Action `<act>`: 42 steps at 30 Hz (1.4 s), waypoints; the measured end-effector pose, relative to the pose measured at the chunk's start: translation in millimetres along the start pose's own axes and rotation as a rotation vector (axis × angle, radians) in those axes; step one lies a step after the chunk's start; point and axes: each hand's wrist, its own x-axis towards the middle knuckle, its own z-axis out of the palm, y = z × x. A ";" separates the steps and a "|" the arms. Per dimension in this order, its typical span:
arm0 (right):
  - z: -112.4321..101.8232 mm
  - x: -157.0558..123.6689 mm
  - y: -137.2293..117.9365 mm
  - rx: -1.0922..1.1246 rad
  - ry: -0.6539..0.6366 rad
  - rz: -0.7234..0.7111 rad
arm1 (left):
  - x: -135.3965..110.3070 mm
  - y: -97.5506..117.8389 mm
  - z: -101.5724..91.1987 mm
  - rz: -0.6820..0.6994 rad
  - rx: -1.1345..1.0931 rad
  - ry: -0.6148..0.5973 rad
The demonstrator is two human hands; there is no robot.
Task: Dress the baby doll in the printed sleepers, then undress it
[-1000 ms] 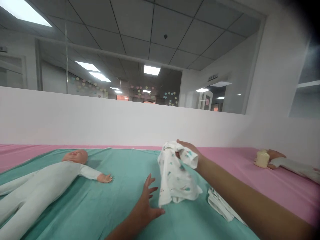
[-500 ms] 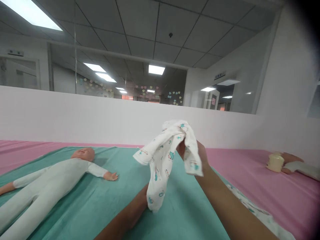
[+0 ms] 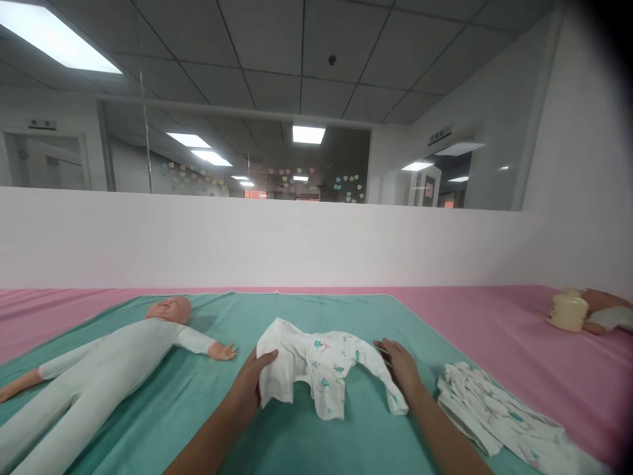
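A white baby shirt (image 3: 332,349) with small green and coloured prints hangs spread low over the green sheet (image 3: 277,448). My left hand (image 3: 253,382) grips its plain white left part, thumb in front and fingers behind the cloth. At the other side, my right hand (image 3: 399,366) is beside the printed sleeve, fingers stretched out and slightly apart. Whether those fingertips touch the fabric is hard to tell. To the left a baby doll (image 3: 106,359) in a white suit lies on its back, arms out.
A crumpled printed baby garment (image 3: 509,419) lies right of my right forearm. On the pink cover (image 3: 499,323) at far right stand a pale yellow bottle (image 3: 568,310) and part of another doll (image 3: 606,302). A low white wall (image 3: 316,244) with glass above borders the back.
The shirt has come down from a raised bunch and is spread sideways. My left hand has moved up and left on it; my right hand has lowered and its fingers have straightened.
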 end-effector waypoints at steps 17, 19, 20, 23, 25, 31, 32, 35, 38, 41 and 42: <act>97.5 -66.1 -5.0 -0.616 -0.434 -0.221 | -4.7 8.3 -10.2 0.010 -0.150 -0.131; 89.5 -57.2 -3.3 -0.514 -0.403 -0.178 | -4.1 13.5 -13.3 0.057 -0.143 -0.088; 84.1 -52.7 -4.0 -0.432 -0.375 -0.139 | -3.5 16.4 -15.6 0.068 -0.130 -0.056; 66.1 -41.7 -9.3 -0.056 -0.253 0.037 | -0.2 24.3 -25.3 0.089 -0.081 0.021; 54.0 -35.6 -11.2 0.249 -0.171 0.149 | 3.6 27.4 -33.4 0.136 -0.058 0.046; 18.1 -13.8 1.4 0.557 -0.066 0.261 | 16.5 24.8 -54.2 0.274 -0.024 0.087; 12.6 -10.8 3.8 0.543 -0.054 0.252 | 17.4 23.9 -55.9 0.274 -0.020 0.094; -2.5 -5.4 6.5 0.508 -0.030 0.215 | 15.6 23.5 -57.2 0.232 -0.045 0.111; -14.5 -3.5 5.5 0.479 0.001 0.177 | 8.8 26.5 -53.3 0.199 -0.116 0.074; -17.6 -1.8 6.6 0.421 -0.014 0.175 | 3.5 29.3 -48.0 0.186 -0.099 -0.036; -15.7 -1.1 7.8 0.396 -0.039 0.174 | 3.0 29.5 -47.0 0.169 -0.067 -0.066</act>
